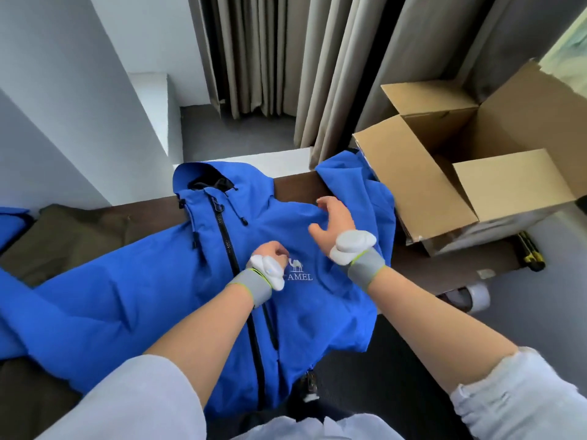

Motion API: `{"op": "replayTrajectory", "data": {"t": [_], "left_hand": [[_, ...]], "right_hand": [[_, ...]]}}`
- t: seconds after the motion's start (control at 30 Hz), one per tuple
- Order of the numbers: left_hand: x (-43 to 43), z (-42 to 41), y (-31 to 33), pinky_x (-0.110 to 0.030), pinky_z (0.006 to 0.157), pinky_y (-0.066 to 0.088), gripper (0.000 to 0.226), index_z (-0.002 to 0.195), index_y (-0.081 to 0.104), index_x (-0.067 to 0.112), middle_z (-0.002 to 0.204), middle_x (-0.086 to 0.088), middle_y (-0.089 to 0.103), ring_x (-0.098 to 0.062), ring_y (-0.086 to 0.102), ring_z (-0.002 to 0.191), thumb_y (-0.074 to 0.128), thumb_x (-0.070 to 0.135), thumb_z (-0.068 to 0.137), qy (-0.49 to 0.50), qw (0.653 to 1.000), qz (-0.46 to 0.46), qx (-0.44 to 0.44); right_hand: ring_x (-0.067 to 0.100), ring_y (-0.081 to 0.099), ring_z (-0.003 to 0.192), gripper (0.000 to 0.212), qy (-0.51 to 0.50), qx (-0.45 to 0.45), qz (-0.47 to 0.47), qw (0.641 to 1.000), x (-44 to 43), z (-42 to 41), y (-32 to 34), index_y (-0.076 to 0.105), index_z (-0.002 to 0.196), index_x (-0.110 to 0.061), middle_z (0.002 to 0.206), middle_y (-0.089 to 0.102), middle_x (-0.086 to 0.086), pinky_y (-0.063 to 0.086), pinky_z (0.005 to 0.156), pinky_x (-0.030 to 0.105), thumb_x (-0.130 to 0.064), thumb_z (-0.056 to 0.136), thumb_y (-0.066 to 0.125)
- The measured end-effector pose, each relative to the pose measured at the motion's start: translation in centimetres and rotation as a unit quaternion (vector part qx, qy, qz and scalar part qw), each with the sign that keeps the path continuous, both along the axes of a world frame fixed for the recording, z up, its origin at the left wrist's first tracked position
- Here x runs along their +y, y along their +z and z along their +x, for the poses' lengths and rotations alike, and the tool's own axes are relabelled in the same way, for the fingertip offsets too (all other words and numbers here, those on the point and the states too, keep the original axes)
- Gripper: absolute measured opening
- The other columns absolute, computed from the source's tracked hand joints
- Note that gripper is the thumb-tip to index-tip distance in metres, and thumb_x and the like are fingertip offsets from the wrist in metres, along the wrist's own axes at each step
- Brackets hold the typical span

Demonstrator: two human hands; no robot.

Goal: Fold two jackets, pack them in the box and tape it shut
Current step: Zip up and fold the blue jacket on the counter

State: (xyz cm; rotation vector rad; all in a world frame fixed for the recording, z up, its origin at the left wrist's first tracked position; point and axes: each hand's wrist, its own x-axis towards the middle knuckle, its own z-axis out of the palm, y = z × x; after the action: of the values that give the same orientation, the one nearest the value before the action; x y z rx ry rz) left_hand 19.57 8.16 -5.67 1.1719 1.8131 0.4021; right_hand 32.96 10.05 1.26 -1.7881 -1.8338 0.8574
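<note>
On the brown table [295, 183] by the curtains [254, 58], our left hand [271, 250] pinches the jacket [178, 281], right hand [335, 217] spread on it.

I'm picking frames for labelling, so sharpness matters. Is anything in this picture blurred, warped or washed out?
Head view: soft, even daylight, no hard shadows; the logo on the jacket reads sharp; the left hand and right hand look slightly soft; the sleeves at the bottom edge are smeared; wide-angle bending tilts the curtains and the box; the top right corner is washed out.
</note>
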Motion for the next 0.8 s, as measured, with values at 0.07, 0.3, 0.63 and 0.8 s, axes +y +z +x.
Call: {"op": "replayTrajectory", "data": {"t": [0.07,0.3,0.63,0.8], "left_hand": [[0.1,-2.0,0.6,-0.033,0.079,0.05,0.028,0.087,0.064,0.018,0.108,-0.016,0.066,-0.035,0.061,0.1,0.043,0.0,0.085,0.053,0.998,0.041,0.02],[-0.9,-10.4,1.1,-0.037,0.085,0.046,0.031,0.103,0.064,0.01,0.116,-0.013,0.059,-0.033,0.053,0.11,0.045,-0.003,0.082,0.183,0.962,0.056,0.194],[3.6,-16.0,-1.2,-0.044,0.118,0.013,0.06,0.148,0.022,0.016,0.158,-0.001,0.015,-0.023,0.008,0.147,0.043,0.036,0.096,-0.062,0.947,-0.081,0.304],[6.5,-16.4,-3.3,-0.048,0.112,0.021,0.063,0.147,0.022,0.023,0.153,0.001,0.019,-0.027,0.019,0.142,0.047,0.031,0.09,-0.159,0.919,-0.106,0.346]], "right_hand": [[0.027,0.048,0.123,0.043,0.071,-0.012,-0.086,0.994,0.4,-1.9,-2.0,0.044,0.131,-0.003,0.13,0.052,0.012,0.037,0.101,0.03,-0.007,0.089,0.053],[0.028,0.047,0.122,0.042,0.197,-0.213,-0.157,0.944,4.6,-6.2,-6.7,0.043,0.131,-0.006,0.132,0.049,0.01,0.041,0.096,0.033,-0.013,0.09,0.05],[0.025,0.033,0.134,0.052,0.097,-0.295,-0.109,0.944,10.0,-7.1,-8.2,0.039,0.131,-0.008,0.138,0.043,0.009,0.02,0.112,0.046,-0.045,0.095,0.044],[0.03,0.053,0.112,0.037,0.097,-0.272,-0.2,0.936,11.4,-7.2,-9.3,0.049,0.108,-0.011,0.121,0.056,0.009,0.038,0.096,0.038,-0.046,0.096,0.043]]}}
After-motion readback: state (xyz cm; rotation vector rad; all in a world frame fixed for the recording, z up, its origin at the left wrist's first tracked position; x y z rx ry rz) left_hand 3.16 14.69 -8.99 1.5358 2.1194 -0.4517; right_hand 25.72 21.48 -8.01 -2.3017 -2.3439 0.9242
